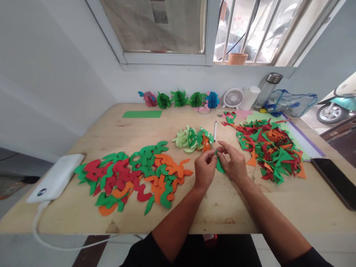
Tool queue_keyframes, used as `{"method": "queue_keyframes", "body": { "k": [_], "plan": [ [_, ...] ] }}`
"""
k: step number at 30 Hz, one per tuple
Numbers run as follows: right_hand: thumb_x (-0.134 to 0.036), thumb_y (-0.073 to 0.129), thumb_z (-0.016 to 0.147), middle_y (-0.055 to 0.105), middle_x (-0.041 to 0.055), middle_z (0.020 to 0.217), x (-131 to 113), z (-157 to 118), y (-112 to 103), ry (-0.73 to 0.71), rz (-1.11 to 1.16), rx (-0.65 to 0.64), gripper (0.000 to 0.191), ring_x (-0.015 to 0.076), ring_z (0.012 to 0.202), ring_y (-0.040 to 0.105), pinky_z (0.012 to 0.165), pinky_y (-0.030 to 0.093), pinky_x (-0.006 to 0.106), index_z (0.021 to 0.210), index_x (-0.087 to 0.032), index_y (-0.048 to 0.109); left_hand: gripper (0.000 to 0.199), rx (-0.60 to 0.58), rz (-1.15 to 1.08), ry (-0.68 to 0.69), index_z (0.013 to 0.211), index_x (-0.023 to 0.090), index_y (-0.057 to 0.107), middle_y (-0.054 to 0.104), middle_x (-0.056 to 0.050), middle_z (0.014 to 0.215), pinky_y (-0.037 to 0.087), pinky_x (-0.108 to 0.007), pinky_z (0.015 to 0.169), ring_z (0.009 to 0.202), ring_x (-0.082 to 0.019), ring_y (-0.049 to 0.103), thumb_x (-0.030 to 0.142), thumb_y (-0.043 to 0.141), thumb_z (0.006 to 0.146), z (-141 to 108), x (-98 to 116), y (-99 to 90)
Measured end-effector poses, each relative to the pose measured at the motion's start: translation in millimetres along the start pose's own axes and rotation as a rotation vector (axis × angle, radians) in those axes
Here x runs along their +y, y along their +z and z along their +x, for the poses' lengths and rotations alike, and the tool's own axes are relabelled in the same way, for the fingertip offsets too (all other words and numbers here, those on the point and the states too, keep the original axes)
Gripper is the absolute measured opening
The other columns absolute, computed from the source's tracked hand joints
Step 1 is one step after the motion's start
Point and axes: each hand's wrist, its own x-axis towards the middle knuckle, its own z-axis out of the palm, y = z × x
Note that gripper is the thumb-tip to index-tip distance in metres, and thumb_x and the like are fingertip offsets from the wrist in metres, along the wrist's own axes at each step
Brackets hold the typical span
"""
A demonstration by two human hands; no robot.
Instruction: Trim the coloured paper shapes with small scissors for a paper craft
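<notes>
while the left hand (205, 167) pinches a green piece (220, 166), the right hand (234, 163) does too.

A pale wooden desk (108, 135) stands against a white wall (161, 76), below a barred window (249, 27) bright with daylight; pale floor (19, 250) shows underneath it.

A single head-worn view looks forward and down from close by, across the bench (102, 133), past both hands (205, 170) to the far window (164, 31).
</notes>
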Motion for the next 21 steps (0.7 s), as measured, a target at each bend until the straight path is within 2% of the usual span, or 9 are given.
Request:
{"method": "queue_keyframes", "body": {
  "k": [7,11,18,21],
  "plan": [
    [-0.021,0.049,0.086,0.071,0.0047,0.088,-0.1,0.6,-1.6,-0.031,-0.083,0.013,0.032,0.0199,0.081,0.065,0.077,0.05,0.035,0.117,-0.025,0.057,0.02,0.001,0.112,0.083,0.087,0.017,0.072,0.07,-0.005,0.077,0.048,-0.025,0.07,0.067,-0.015,0.062,0.019,0.057,0.073,-2.3,1.7,-0.4],
    [-0.019,0.049,0.085,0.071,0.0051,0.087,0.1,0.8,-1.4,-0.045,-0.096,0.016,0.032,0.0199,0.08,0.065,0.077,0.05,0.035,0.115,-0.023,0.058,0.02,-0.005,0.153,0.087,0.086,0.017,0.072,0.07,-0.004,0.076,0.048,-0.025,0.069,0.065,-0.014,0.06,0.018,0.055,0.074,-2.2,-0.7,-0.4],
    [-0.02,0.048,0.083,0.068,0.0024,0.081,-0.5,2.3,-3.6,0.107,0.019,0.046,0.034,0.0161,0.07,0.063,0.071,0.051,0.031,0.116,-0.024,0.056,0.02,0.006,0.013,-0.04,0.082,0.015,0.073,0.07,-0.005,0.077,0.048,-0.025,0.068,0.069,-0.015,0.062,0.017,0.06,0.066,1.7,-5.6,-0.3],
    [-0.02,0.048,0.083,0.067,0.0012,0.078,-1.7,3.4,-5.6,0.153,0.051,0.082,0.034,0.0151,0.067,0.062,0.069,0.051,0.03,0.116,-0.024,0.055,0.02,0.022,-0.042,-0.11,0.08,0.014,0.072,0.07,-0.004,0.073,0.048,-0.023,0.063,0.064,-0.013,0.062,0.016,0.061,0.064,3.7,-5.1,-0.1]
  ]
}}
